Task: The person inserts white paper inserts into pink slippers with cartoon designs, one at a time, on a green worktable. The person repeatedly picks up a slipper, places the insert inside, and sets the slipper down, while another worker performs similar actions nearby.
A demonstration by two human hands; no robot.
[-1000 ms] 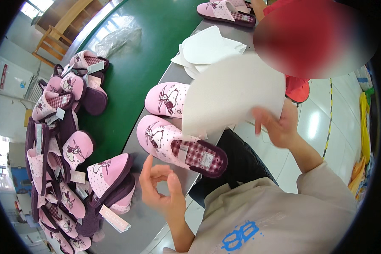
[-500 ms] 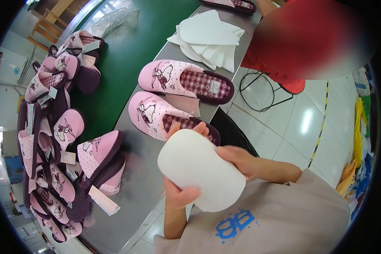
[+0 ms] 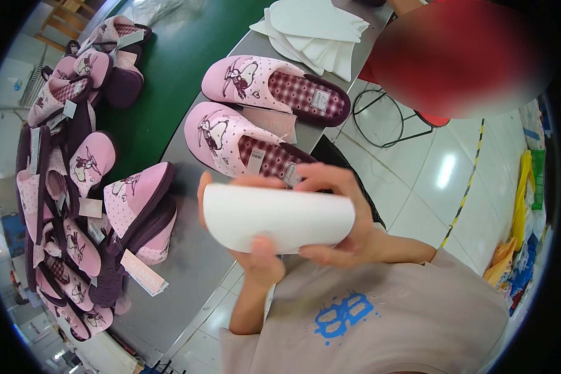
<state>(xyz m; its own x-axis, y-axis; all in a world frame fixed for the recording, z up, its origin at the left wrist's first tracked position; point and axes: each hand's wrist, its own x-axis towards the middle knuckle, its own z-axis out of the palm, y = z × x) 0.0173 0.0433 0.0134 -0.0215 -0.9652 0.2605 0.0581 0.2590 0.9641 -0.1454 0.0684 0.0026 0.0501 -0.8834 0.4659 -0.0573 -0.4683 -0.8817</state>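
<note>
Both hands have a closed grip on one white sheet (image 3: pixel 279 216), bent into a wide curved roll and held crosswise in front of the chest, above the near edge of the grey tabletop (image 3: pixel 187 262). Left hand (image 3: pixel 249 243) sits under and behind the roll: thumb up on its lower front edge, fingertips showing over its left end and top. Right hand (image 3: pixel 340 215) wraps the right end, fingers over the top, thumb along the bottom. Just behind the roll, on the tabletop, a pink slipper (image 3: pixel 240 146) with a cartoon print and a checked lining, its heel partly hidden by the right hand's fingers. Second matching slipper (image 3: pixel 274 87) lies just beyond it, parallel, with a pinkish card (image 3: pixel 271 119) between the two. Left of the tabletop, a heap of the same pink slippers (image 3: pixel 75 187) with hang tags lies along the green belt (image 3: pixel 162 81). Far end of the tabletop: stack of flat white sheets (image 3: pixel 315 28). To the right, white tiled floor (image 3: pixel 430 181) with a black wire stool frame (image 3: pixel 386 118).
</note>
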